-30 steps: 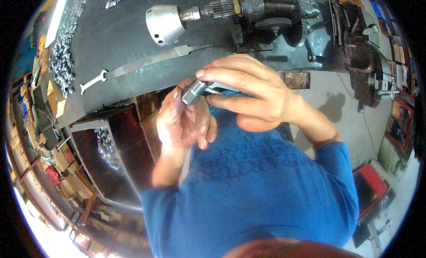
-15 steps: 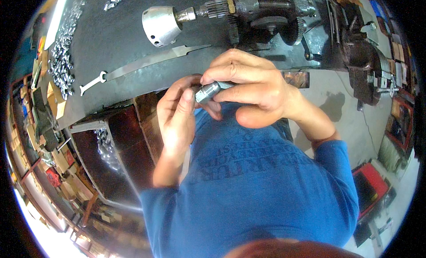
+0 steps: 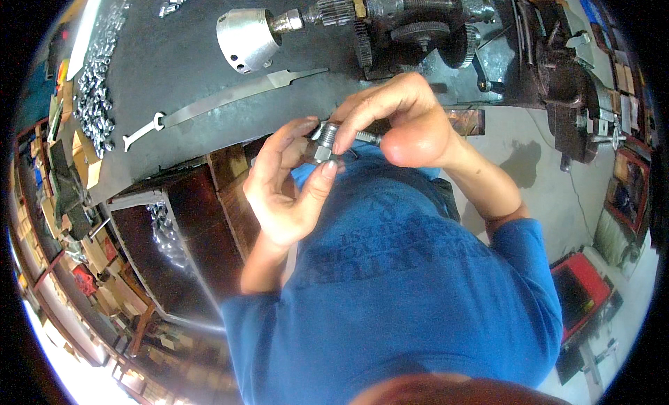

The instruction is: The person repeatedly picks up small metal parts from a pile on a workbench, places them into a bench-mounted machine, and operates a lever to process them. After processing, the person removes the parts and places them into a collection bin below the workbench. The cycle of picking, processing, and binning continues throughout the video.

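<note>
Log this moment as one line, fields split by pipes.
left hand: holding threaded hex fitting | right hand: touching same fitting | workbench: open-ended wrench, flat file, geared assembly, small metal parts

We count two hands, a left hand (image 3: 280, 208) and a right hand (image 3: 425, 119); one hex-ended threaded fitting (image 3: 325, 146); one ridged piece (image 3: 367, 137) of unclear kind; one wrench (image 3: 144, 130), one file (image 3: 230, 97), one vise (image 3: 571, 102), one conical metal part (image 3: 244, 39); three groups of small metal pieces (image 3: 95, 91), too crowded for us to number.

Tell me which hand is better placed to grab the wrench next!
Likely the left hand: it's nearer the wrench than the right hand is, though both touch a threaded metal piece.
</note>
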The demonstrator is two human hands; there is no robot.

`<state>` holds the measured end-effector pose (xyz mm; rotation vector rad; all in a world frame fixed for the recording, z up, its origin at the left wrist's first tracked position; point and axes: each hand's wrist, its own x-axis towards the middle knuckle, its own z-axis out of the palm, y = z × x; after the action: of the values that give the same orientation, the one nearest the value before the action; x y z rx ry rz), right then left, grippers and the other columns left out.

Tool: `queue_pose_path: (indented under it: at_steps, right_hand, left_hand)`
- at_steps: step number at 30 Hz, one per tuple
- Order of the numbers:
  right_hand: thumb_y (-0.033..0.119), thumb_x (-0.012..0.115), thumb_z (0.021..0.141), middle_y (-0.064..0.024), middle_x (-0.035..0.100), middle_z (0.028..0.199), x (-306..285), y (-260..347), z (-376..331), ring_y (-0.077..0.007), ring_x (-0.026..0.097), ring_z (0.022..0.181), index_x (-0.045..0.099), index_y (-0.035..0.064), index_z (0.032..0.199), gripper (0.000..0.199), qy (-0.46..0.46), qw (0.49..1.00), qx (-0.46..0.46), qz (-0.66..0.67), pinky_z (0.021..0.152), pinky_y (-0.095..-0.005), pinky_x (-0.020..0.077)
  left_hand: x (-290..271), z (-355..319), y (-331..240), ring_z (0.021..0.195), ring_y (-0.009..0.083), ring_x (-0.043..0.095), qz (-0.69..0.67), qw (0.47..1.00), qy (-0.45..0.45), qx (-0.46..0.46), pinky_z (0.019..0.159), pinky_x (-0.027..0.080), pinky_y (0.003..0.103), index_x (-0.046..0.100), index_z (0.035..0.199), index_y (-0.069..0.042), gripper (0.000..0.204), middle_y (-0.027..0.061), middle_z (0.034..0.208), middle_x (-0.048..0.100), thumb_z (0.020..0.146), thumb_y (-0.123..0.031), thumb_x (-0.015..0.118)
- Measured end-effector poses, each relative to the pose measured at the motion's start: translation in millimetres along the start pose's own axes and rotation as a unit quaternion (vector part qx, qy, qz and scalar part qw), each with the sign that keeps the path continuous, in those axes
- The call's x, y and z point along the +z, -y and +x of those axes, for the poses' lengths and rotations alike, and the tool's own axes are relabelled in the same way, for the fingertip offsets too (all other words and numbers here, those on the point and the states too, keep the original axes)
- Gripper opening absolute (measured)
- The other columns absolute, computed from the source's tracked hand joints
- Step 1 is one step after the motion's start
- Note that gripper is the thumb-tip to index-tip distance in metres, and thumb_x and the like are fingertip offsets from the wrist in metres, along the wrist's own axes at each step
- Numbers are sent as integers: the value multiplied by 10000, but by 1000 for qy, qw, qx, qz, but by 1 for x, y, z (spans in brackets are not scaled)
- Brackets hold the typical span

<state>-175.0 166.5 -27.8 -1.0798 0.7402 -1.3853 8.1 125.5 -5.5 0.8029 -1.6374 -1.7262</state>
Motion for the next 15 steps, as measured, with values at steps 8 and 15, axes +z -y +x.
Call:
queue_pose_path:
  at_steps: [8,15]
  right_hand:
    - [269,633,677,-89,627,742,-3,-1,1,-243,598,658,634,35,948,358,31,937,-195,-289,594,-299,466]
    - [154,605,442,-53,543,772,13,2,-5,-210,519,658,631,49,923,493,-26,770,-297,-564,522,-311,442]
  left_hand:
    - [-6,4,2,716,193,602,-115,992,47,-23,666,496,285,421,1153,97,385,164,810,604,802,4,550]
    - [-6,6,2,719,191,601,-78,996,36,-14,674,501,291,453,1119,90,337,163,817,604,807,-2,543]
